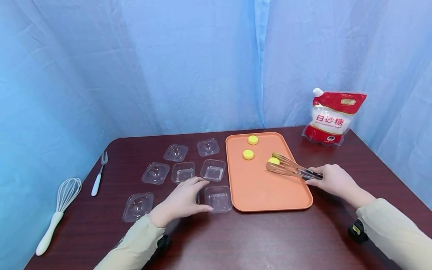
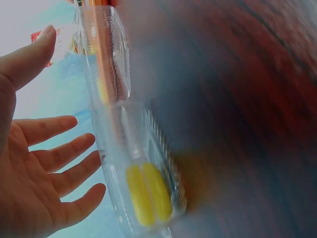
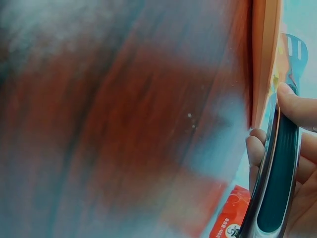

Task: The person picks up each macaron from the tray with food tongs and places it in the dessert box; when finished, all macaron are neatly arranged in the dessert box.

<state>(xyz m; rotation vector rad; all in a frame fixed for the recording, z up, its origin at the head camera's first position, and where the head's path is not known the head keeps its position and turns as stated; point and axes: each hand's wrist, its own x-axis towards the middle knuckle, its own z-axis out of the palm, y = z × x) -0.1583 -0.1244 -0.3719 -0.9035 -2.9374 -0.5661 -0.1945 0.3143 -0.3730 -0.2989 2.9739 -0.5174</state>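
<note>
My right hand [image 1: 332, 180] grips a pair of tongs [image 1: 291, 165] with dark handles, seen closely as tongs [image 3: 275, 173] in the right wrist view. Their brownish tips lie over the orange tray [image 1: 266, 195], one on each side of a yellow disc [image 1: 273, 161]; whether they touch it I cannot tell. Fingers spread, my left hand [image 1: 183, 198] hovers by the clear plastic boxes and holds nothing. Under it a clear box [image 2: 119, 198] containing two yellow discs [image 2: 148, 194] shows in the left wrist view; the hand mostly hides that box from the head view.
Two more yellow discs [image 1: 248, 154] sit on the tray. Clear boxes [image 1: 218, 198] and domed lids [image 1: 138, 207] stand left of it. A whisk [image 1: 60, 213] and a fork [image 1: 99, 174] lie far left. A sugar pouch [image 1: 332, 118] stands at the back right.
</note>
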